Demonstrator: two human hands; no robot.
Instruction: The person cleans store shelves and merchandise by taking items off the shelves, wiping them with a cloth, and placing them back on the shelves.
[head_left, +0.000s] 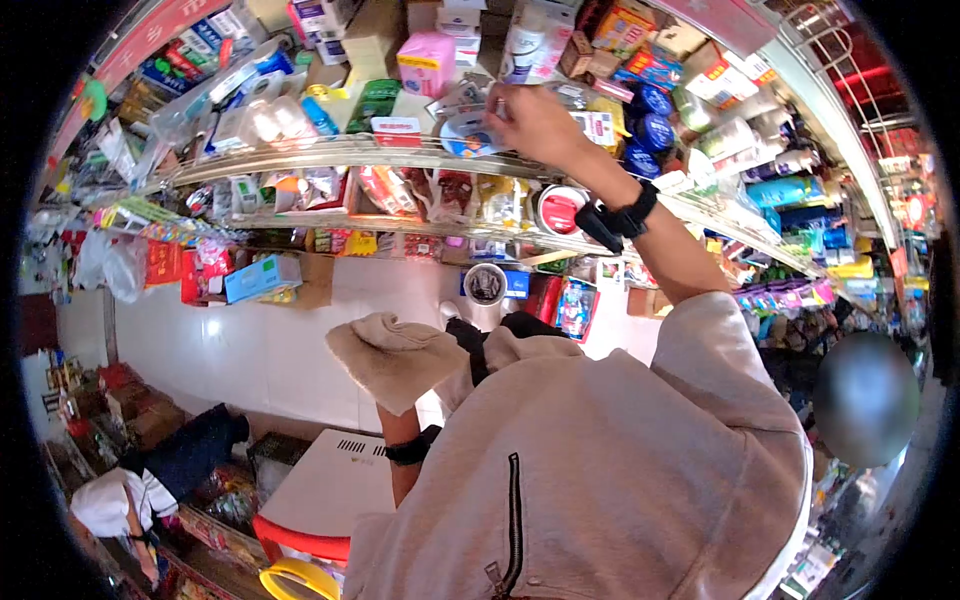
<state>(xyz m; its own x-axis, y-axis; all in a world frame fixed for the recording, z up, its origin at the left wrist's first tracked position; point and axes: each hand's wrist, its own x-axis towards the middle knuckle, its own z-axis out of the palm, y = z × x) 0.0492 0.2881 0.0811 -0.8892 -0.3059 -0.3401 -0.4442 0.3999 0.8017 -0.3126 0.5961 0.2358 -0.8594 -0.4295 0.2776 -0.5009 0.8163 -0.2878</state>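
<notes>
My right hand (520, 118) reaches over the upper shelf, its fingers bent together at a small blue and white packet (465, 135); what lies between the fingertips is too small to make out. A pink box (426, 63) and a white bottle (523, 50) stand just behind it. Lower down, a beige cloth (395, 355) hangs over my left hand and hides its fingers; the wrist with a black band shows below it.
Stocked shelves curve around the front and right. On the floor below stands a bucket (485, 285) with dark contents. A white-topped case (325, 480) and yellow ring (300, 578) are at lower left. Another person (110, 505) bends at far left.
</notes>
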